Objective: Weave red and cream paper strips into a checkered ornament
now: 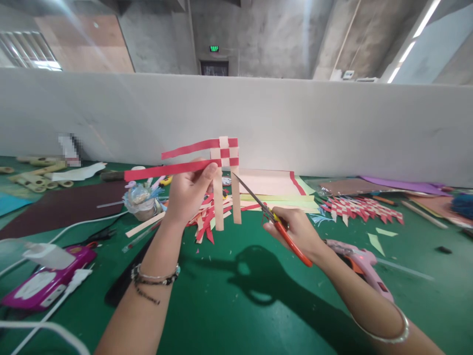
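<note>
My left hand [190, 190] pinches a woven paper piece [225, 153] in red and cream checks, held up above the table. Two long red strips trail from it to the left, and two cream strips hang down. In my right hand [295, 229] is a pair of scissors [283, 231] with orange and yellow handles. Their tip points up and left, beside the top of the right cream strip; whether it touches the paper I cannot tell. Behind and below my left hand lies a heap of red and cream paper strips [207, 222].
A pink glue gun [364, 261] lies at the right, near finished checked pieces [364, 209]. A purple power strip [51, 278] with white cables sits at the left. A wrapped jar [142, 202] stands behind my left forearm. A white partition [258, 118] borders the green table [221, 305].
</note>
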### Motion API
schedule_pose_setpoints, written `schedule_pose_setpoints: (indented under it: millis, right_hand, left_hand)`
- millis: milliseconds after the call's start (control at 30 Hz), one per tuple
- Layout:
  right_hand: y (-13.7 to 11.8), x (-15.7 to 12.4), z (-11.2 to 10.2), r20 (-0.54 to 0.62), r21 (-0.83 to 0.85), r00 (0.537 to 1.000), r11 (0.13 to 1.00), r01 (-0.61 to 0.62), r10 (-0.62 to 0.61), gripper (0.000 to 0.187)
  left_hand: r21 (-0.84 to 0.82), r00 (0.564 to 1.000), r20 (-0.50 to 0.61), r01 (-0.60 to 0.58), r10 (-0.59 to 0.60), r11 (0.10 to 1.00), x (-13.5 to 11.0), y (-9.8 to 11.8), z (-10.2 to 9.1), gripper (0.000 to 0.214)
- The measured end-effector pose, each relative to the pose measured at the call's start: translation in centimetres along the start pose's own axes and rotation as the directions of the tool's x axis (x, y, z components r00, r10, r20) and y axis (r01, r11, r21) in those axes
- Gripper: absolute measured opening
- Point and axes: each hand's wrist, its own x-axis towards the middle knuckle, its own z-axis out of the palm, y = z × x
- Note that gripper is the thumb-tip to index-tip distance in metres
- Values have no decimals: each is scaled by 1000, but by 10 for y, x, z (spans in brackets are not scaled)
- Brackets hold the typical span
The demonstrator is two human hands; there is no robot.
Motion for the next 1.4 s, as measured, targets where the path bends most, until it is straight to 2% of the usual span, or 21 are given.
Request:
schedule_pose_setpoints:
  millis: [367,500,667,1000,1400]
  right_hand:
    - [-1,0,0,23,12,1000,1000,-19,19,39]
    - [0,1,-1,55,-22,998,999,24,-23,42]
    - [0,1,-1,90,17,993,997,72,-74,44]
    - [2,0,-1,85,42,995,998,51,-55,44]
    - [2,0,-1,91,50,995,998,38,-42,43]
  left_hand:
    - [-14,999,0,38,-38,999,-1,2,2,30]
    - [-5,999,12,36,-36,999,-1,3,2,30]
    - [39,999,15,31,-32,999,-1,2,2,30]
    - [6,999,45,22,-22,1000,-1,0,4,33]
    - [-37,999,25,30,-29,999,-1,-2,6,30]
